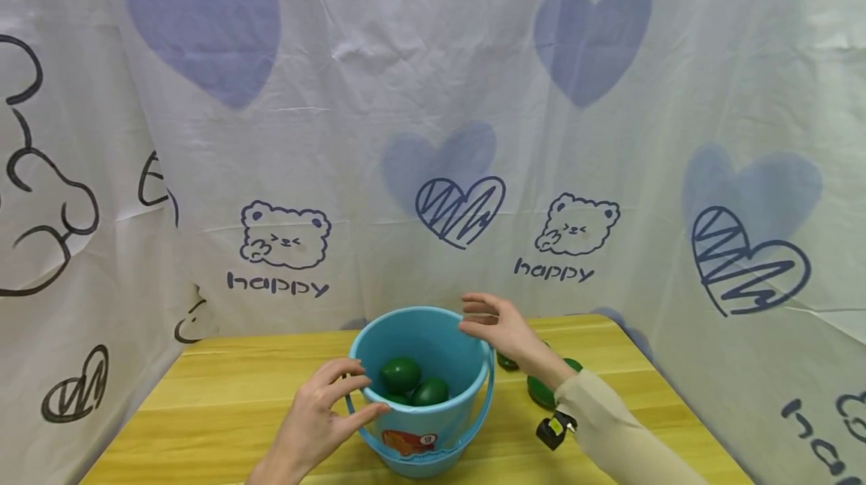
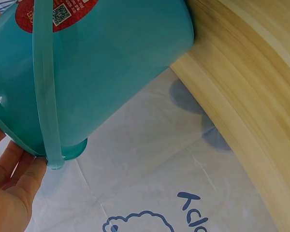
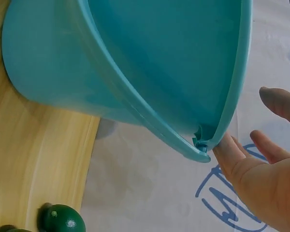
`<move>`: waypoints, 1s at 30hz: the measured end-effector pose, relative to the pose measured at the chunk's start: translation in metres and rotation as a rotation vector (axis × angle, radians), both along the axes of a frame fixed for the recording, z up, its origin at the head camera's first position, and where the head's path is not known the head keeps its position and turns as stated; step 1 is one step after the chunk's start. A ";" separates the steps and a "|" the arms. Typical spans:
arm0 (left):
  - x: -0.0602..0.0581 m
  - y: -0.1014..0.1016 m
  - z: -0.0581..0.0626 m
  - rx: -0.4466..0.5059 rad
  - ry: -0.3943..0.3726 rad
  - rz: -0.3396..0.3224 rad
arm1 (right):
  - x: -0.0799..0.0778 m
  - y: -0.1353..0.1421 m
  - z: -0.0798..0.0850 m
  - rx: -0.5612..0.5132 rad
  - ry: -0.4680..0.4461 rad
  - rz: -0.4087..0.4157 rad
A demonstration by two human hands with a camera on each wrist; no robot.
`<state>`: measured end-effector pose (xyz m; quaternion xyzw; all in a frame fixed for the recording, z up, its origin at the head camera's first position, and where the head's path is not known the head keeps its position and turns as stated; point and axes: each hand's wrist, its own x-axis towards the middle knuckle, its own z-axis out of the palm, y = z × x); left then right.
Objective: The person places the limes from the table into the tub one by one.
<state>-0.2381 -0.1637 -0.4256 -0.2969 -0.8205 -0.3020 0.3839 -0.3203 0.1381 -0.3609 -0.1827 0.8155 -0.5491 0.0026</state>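
Note:
A light-blue bucket (image 1: 440,425) stands upright on the table, its handle hanging down at the front. Inside lie several glossy dark-green, rounded fruits (image 1: 401,374) that look like avocados or limes. My left hand (image 1: 318,410) is at the bucket's left rim, thumb apart from the other fingers; in the left wrist view its fingertips (image 2: 36,166) touch the rim by the handle joint. My right hand (image 1: 501,327) is at the right rim with fingers extended. The right wrist view has a fingertip (image 3: 224,145) right at the rim beside the other handle joint, thumb raised away.
Right of the bucket, another green fruit (image 1: 543,392) rests on the wooden table (image 1: 257,387), with one more (image 1: 507,361) partly hidden behind the right forearm. A black camera (image 1: 556,428) sits at the right wrist. Printed white cloth (image 1: 379,259) hangs behind and along both sides.

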 end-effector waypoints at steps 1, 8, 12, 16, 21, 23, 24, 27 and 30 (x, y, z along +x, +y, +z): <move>0.000 0.000 0.000 0.001 -0.003 -0.004 | 0.000 0.001 0.000 -0.006 0.003 -0.005; 0.000 -0.002 0.001 -0.005 -0.004 -0.004 | -0.001 0.010 -0.003 -0.021 0.026 -0.022; 0.000 -0.003 0.001 -0.019 -0.019 0.004 | -0.001 0.019 -0.006 -0.044 0.019 -0.046; -0.001 -0.003 0.000 -0.019 -0.016 -0.007 | -0.002 0.029 -0.012 -0.053 0.009 -0.079; 0.000 -0.003 -0.002 -0.016 -0.012 -0.013 | -0.003 0.043 -0.021 -0.081 -0.022 -0.112; 0.000 -0.003 -0.002 -0.015 -0.008 -0.019 | -0.004 0.049 -0.024 -0.096 -0.034 -0.123; 0.000 -0.003 -0.002 -0.015 -0.005 -0.023 | -0.004 0.053 -0.024 -0.101 -0.037 -0.129; -0.001 -0.003 0.000 -0.015 0.006 -0.031 | -0.003 0.062 -0.025 -0.111 -0.045 -0.146; -0.002 -0.003 0.002 -0.017 0.016 -0.041 | -0.002 0.071 -0.026 -0.125 -0.063 -0.158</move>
